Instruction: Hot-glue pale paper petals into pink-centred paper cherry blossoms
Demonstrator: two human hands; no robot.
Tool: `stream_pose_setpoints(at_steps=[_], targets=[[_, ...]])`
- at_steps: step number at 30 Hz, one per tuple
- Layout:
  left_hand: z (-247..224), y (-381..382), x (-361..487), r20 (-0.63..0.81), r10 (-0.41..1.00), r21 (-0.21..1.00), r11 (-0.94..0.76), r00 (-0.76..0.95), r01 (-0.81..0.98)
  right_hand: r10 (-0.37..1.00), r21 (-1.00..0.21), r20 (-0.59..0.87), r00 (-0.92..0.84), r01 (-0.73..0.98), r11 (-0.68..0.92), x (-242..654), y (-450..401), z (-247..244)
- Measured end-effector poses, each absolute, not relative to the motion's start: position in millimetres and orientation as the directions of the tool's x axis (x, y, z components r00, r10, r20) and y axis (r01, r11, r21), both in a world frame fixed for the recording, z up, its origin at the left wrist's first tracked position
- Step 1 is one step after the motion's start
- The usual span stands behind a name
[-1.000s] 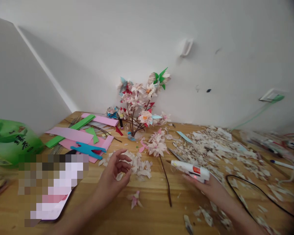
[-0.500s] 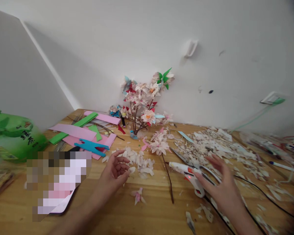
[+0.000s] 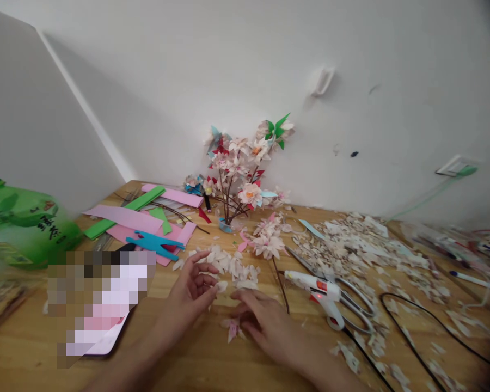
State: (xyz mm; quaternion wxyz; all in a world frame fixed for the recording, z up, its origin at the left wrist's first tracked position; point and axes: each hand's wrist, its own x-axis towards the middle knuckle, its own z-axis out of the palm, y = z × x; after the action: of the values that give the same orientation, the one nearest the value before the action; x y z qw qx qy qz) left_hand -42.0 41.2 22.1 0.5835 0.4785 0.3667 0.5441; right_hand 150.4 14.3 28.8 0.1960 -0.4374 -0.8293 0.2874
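While the small star-shaped pink-and-white flower (image 3: 233, 329) lies on the brown wooden table (image 3: 212, 362), left hand (image 3: 191, 288) narrowly pinches one thin white petal (image 3: 221, 286); right hand's (image 3: 269, 321) half-curled fingers reach the flower, grip indeterminable.

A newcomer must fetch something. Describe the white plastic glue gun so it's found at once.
On the brown wooden table, find the heap of pale, petal-like scraps at the right. Nearer, in front of the grey loop-handled scissors, lies the white plastic glue gun. Its orange patch and glowing red light set it apart from the scissors.
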Motion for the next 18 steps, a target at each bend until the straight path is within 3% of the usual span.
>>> stream_pose_setpoints(at_steps=[3,7,11,18], targets=[[24.6,41.8,-43.4,0.069,0.989,0.961,-0.030,0.131,-0.276,0.893,-0.796,0.005,-0.449,0.538,0.275,152.6,14.1,25.9],[32.0,41.4,-44.8,0.023,0.992,0.958,0.014,0.125,-0.288,0.952,-0.974,-0.070,-0.299,0.225,-0.001,159.7,11.8,26.0],[33.7,41.5,-43.6,-0.009,0.993,0.955,0.044,0.121,-0.294,0.968,-0.995,-0.095,-0.231,0.018,-0.093,163.5,12.1,24.0],[23.8,40.6,-38.6,-0.130,0.982,0.929,0.169,0.137,-0.328,0.994,-0.957,-0.094,-0.062,-0.269,-0.107,157.3,18.4,14.5]])
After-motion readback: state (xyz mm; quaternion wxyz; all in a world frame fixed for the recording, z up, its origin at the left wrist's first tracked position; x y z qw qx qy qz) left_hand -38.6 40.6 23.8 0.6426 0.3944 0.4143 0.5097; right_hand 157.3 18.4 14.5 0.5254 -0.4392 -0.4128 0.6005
